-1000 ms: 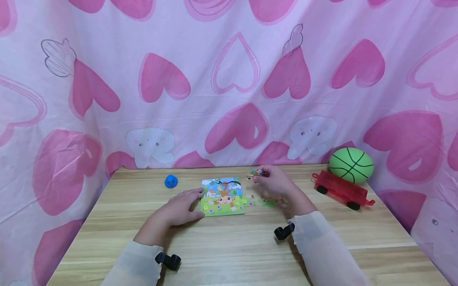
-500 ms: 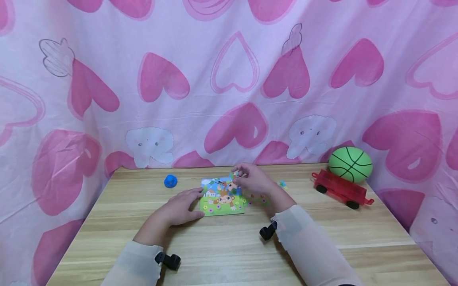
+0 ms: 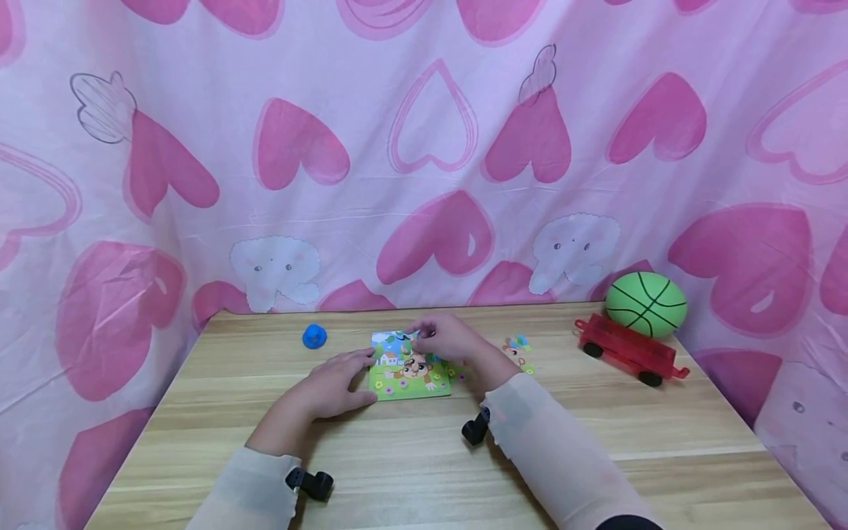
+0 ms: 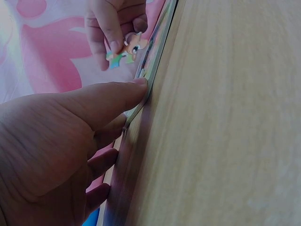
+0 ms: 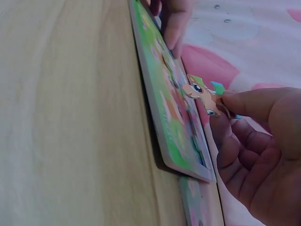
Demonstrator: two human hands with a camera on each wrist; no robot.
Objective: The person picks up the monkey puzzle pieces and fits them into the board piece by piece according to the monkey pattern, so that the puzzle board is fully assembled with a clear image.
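Observation:
A puzzle board (image 3: 412, 389) with a cartoon monkey, a small house and flowers lies flat on the wooden table. At its left edge my left hand (image 3: 336, 384) stays with relaxed fingers; the thumb (image 4: 120, 98) touches the near left corner in the left wrist view. Over the upper right of the board, my right hand (image 3: 453, 342) pinches a puzzle piece (image 5: 202, 96) between thumb and index finger. That piece carries part of a monkey face with a green and blue edge. In the right wrist view it is tilted, held just above the board.
Loose puzzle pieces (image 3: 518, 355) lie right of the board, partly hidden by my right arm. A small blue toy (image 3: 314, 336) sits back left. At the back right stand a red toy wagon (image 3: 629, 352) and a green ball (image 3: 645, 303). A heart-patterned curtain (image 3: 433, 235) hangs behind.
My right hand has carried the puzzle piece leftward from beyond the board's right side to over the board. The left hand has stayed at the board's left edge.

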